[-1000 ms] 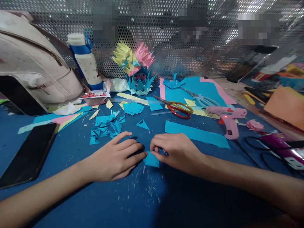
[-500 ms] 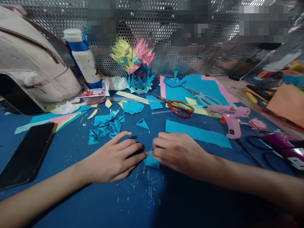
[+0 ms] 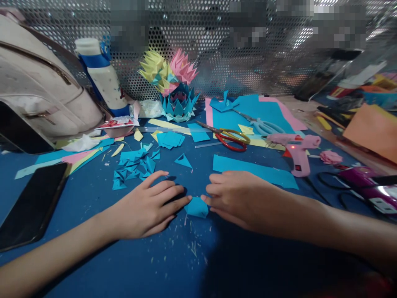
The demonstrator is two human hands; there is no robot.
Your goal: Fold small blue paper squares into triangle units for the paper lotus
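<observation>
A small folded blue paper piece (image 3: 197,207) lies on the dark blue table between both hands. The index fingertip of my left hand (image 3: 155,205) touches its upper left corner, the fingers spread and flat. At its upper right corner is the index fingertip of my right hand (image 3: 237,198), whose other fingers are curled in; no object shows in them. Just beyond the hands lie a folded blue triangle (image 3: 183,160), a heap of folded blue pieces (image 3: 135,165) and a long blue strip (image 3: 254,170).
Scissors with red and yellow handles (image 3: 231,138), a pink glue gun (image 3: 296,149) and a blue paper stack (image 3: 170,140) lie farther back. Paper flowers (image 3: 180,101) stand by the mesh wall. A phone (image 3: 34,203) is at left, a purple object (image 3: 366,188) at right.
My right hand has moved slightly right, uncovering more of the small blue piece. My left hand stays on its left corner. The whole view has shifted a little.
</observation>
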